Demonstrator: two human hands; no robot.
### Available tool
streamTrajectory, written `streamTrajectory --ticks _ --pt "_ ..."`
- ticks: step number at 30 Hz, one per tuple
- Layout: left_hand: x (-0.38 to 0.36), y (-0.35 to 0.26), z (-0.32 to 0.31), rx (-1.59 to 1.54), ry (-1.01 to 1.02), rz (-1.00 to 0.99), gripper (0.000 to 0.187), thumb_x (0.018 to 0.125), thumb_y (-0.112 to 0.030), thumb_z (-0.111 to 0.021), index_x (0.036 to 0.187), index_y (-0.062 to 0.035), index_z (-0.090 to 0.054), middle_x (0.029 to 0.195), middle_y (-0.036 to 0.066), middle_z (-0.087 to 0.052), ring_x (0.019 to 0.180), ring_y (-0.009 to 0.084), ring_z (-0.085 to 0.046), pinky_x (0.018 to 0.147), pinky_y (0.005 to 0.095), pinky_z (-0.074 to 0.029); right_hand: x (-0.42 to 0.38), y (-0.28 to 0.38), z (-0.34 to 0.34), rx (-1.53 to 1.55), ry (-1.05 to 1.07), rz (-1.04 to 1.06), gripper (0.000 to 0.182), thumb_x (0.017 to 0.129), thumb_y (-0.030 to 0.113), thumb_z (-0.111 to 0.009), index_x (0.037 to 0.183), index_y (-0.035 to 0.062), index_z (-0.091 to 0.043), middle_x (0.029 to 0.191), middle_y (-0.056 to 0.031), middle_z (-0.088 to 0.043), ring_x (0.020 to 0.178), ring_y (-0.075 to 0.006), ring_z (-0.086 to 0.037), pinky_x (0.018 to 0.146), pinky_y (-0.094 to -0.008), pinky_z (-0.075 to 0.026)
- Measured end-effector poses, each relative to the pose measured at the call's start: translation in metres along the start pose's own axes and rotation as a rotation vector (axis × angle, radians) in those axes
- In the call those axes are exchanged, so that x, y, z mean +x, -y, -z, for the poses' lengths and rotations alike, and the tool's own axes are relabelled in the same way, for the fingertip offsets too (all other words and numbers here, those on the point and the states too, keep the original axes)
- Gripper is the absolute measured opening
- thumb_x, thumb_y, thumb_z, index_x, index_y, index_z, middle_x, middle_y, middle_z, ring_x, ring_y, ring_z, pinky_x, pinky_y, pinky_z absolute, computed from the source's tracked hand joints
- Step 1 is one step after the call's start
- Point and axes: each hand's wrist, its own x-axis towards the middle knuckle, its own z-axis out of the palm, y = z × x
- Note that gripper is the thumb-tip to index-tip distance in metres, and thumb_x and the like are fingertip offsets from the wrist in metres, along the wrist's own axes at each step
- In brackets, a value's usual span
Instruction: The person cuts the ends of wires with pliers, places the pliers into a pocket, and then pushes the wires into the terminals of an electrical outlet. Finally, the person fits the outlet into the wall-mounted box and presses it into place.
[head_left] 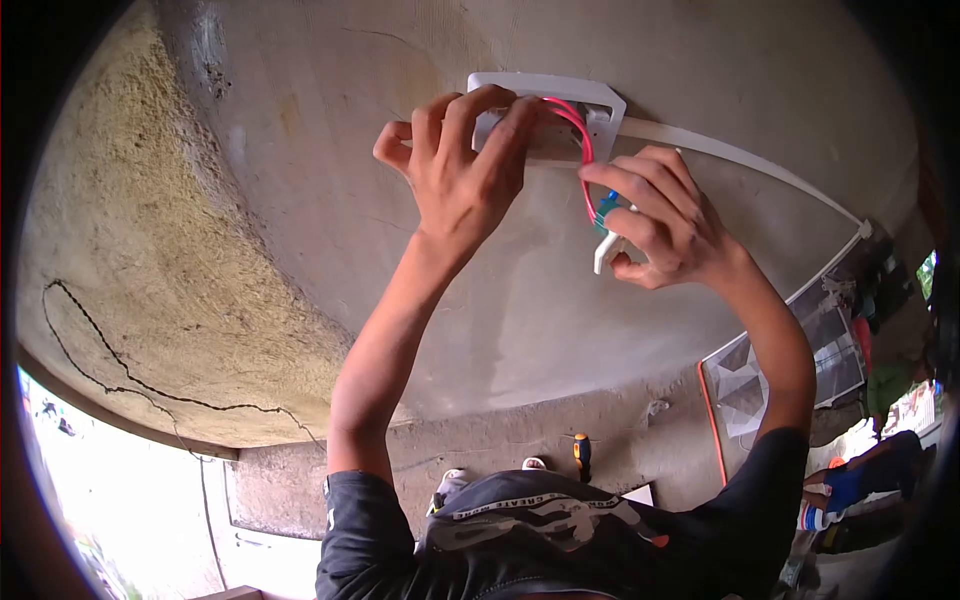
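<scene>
A white electrical wall box is fixed to the grey wall in front of me, with red wires curving out of it. My left hand reaches over the box's left part. Its fingers are curled, with the thumb tip beside the wires' upper end; what they grip is hidden. Between the fingers of my right hand is a small white-faced switch or socket module with a green back, tilted off the wall below the box. The red wires run to this module, and a bit of blue shows beside it.
A white cable trunking runs right from the box along the wall. Below are a screwdriver, an orange tube and a transparent panel. A dark twisted cable hangs at left. Another person's legs show at right.
</scene>
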Motion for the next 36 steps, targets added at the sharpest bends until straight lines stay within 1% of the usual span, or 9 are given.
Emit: streamTrajectory --ticks 4,11,15,20,24,27,30,33,36 --pt "0.015 0.008 0.001 -0.159 0.054 -0.204 0.035 0.067 -0.013 -0.079 0.098 -0.0249 -0.071 0.094 -0.012 -0.066 0.078 0.0099 -0.054 0.075 0.0294 -0.030 -0.007 -0.004 -0.001 -0.111 0.000 0.101 0.045 0.067 0.012 -0.073 0.099 0.0109 -0.041 0.113 -0.0103 -0.061 0.097 -0.0263 -0.061 0.083 -0.0423 -0.046" --pt "0.021 0.010 0.006 -0.238 0.141 -0.262 0.046 0.065 -0.003 -0.075 0.108 -0.0157 -0.067 0.095 -0.001 -0.065 0.078 0.0152 -0.057 0.074 0.0317 -0.040 -0.019 0.013 -0.011 -0.561 -0.024 0.175 0.021 0.087 0.023 -0.061 0.098 0.0157 -0.045 0.105 -0.0007 -0.061 0.104 -0.0176 -0.058 0.093 -0.0447 -0.039" --pt "0.008 0.010 -0.008 -0.367 -0.066 -0.339 0.034 0.064 -0.009 -0.073 0.097 -0.0144 -0.070 0.087 -0.002 -0.063 0.076 0.0144 -0.059 0.066 0.0294 -0.042 -0.022 0.061 -0.031 -0.660 -0.013 0.069 0.024 0.088 0.022 -0.062 0.108 0.0183 -0.049 0.105 0.0009 -0.064 0.103 -0.0153 -0.058 0.098 -0.0412 -0.031" --pt "0.006 0.015 -0.008 -0.455 -0.081 -0.376 0.031 0.060 -0.015 -0.076 0.091 -0.0146 -0.073 0.084 -0.002 -0.065 0.074 0.0129 -0.060 0.066 0.0299 -0.042 -0.001 0.082 -0.033 -0.689 0.130 -0.015 0.017 0.088 0.026 -0.059 0.103 0.0181 -0.058 0.102 0.0014 -0.063 0.096 -0.0130 -0.056 0.097 -0.0410 -0.028" --pt "0.014 0.027 0.010 -0.336 0.154 -0.336 0.041 0.059 -0.012 -0.076 0.099 -0.0187 -0.073 0.091 -0.007 -0.064 0.082 0.0154 -0.058 0.076 0.0340 -0.038 -0.006 0.074 -0.023 -0.535 0.113 -0.057 0.018 0.086 0.021 -0.061 0.103 0.0181 -0.057 0.106 0.0003 -0.062 0.099 -0.0142 -0.055 0.098 -0.0434 -0.030" --pt "0.032 0.040 0.018 -0.471 0.576 -0.368 0.040 0.063 -0.010 -0.077 0.101 -0.0203 -0.074 0.100 -0.005 -0.058 0.097 0.0202 -0.050 0.079 0.0350 -0.037 -0.020 0.059 -0.011 -0.466 0.080 -0.042 0.025 0.083 0.016 -0.066 0.106 0.0195 -0.056 0.107 0.0011 -0.062 0.102 -0.0160 -0.056 0.101 -0.0452 -0.033" --pt "0.054 0.034 0.028 -0.575 0.707 -0.327 0.029 0.068 -0.009 -0.078 0.096 -0.0173 -0.075 0.106 0.000 -0.056 0.100 0.0218 -0.048 0.082 0.0368 -0.035 -0.030 0.036 0.000 -0.461 0.052 0.080 0.018 0.086 0.028 -0.063 0.102 0.0205 -0.058 0.101 0.0020 -0.058 0.097 -0.0137 -0.057 0.101 -0.0430 -0.036" --pt "0.063 0.030 0.031 -0.528 0.878 -0.257 0.023 0.071 -0.010 -0.077 0.092 -0.0174 -0.076 0.115 0.001 -0.052 0.105 0.0218 -0.045 0.083 0.0371 -0.033 -0.035 0.020 0.005 -0.354 -0.005 0.106 0.022 0.082 0.022 -0.067 0.103 0.0199 -0.062 0.100 0.0009 -0.058 0.097 -0.0153 -0.057 0.098 -0.0454 -0.042" --pt "0.067 0.021 0.026 -0.502 0.732 -0.221 0.019 0.073 -0.016 -0.077 0.091 -0.0200 -0.076 0.101 -0.002 -0.056 0.097 0.0204 -0.048 0.077 0.0351 -0.031 -0.031 0.006 0.010 -0.229 -0.050 0.121 0.041 0.068 0.018 -0.077 0.107 0.0160 -0.064 0.099 -0.0019 -0.059 0.095 -0.0189 -0.058 0.095 -0.0489 -0.046"
